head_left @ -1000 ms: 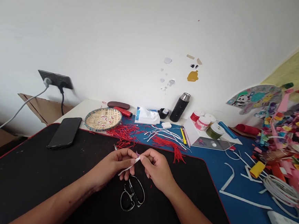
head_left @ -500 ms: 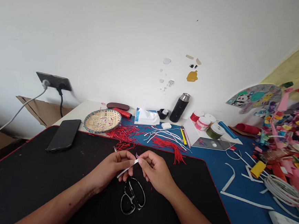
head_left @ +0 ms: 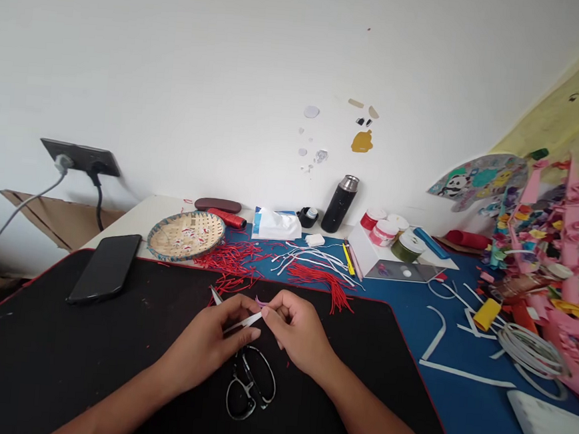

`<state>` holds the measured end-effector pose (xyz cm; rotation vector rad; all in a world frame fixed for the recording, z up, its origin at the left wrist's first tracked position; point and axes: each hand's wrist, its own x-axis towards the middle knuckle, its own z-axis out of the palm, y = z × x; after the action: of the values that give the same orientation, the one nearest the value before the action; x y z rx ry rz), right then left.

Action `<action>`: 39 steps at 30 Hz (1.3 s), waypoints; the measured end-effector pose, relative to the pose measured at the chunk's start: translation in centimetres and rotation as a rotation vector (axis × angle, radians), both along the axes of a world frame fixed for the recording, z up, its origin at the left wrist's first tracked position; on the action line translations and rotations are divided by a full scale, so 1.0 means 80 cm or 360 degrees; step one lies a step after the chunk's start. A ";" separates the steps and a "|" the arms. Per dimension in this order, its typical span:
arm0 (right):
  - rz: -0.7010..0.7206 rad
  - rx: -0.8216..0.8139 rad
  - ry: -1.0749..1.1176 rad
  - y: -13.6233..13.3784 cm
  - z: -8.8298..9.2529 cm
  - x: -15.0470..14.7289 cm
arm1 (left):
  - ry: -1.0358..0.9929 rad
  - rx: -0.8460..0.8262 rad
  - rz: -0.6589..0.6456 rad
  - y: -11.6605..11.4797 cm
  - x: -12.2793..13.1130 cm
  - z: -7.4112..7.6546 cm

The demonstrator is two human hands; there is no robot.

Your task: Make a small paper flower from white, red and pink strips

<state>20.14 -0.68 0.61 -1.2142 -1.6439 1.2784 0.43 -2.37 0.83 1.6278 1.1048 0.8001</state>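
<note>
1. Far left: thin grey power cable point(head_left: 18, 209), running out past the picture's edge, end cut off.
2. Flat black phone point(head_left: 105, 269), screen dark, resting across the corner of a black mat with red edging point(head_left: 375, 367); near side of mat cut off below.
3. Round woven pale basket with blue-green rim point(head_left: 159, 253), holding red and white scraps too small to make out singly.
4. Left hand point(head_left: 204, 344): thumb and forefinger apart, strip in the gap; remaining fingers mostly hidden, forearm cut off below.
5. Silver pointed blade tip point(head_left: 216, 297) above left hand, black-and-grey looped handles point(head_left: 249, 386) below; stretch between covered, joining impossible to see.
6. Narrow flat white strip point(head_left: 252, 320), held above the mat, slanting up between both hands; lower end lost among left fingers.
7. Small purple curl point(head_left: 261, 302) beside strip's upper end; base hidden, attachment unclear.
8. Right hand point(head_left: 298, 331): thumb and forefinger clamped on strip, covering upper end.
9. Far right: smooth white object point(head_left: 549, 419) and tangled pink and many-coloured decorations point(head_left: 575, 226), both cut off.
</note>
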 end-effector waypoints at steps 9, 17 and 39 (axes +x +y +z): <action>-0.0005 -0.0086 0.0101 0.001 0.000 -0.002 | 0.0488 0.0542 0.0021 0.000 -0.010 -0.008; 0.0123 -0.0144 0.0155 0.001 -0.001 0.000 | 0.0233 0.0029 -0.0034 0.000 0.001 0.001; 0.0185 -0.0276 0.0328 0.002 0.008 0.002 | -0.0208 -0.0482 -0.0049 0.006 0.004 0.006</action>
<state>20.27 -0.51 1.24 -1.0584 -1.4970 1.5907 0.77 -1.87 1.30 1.3182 1.0493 0.6730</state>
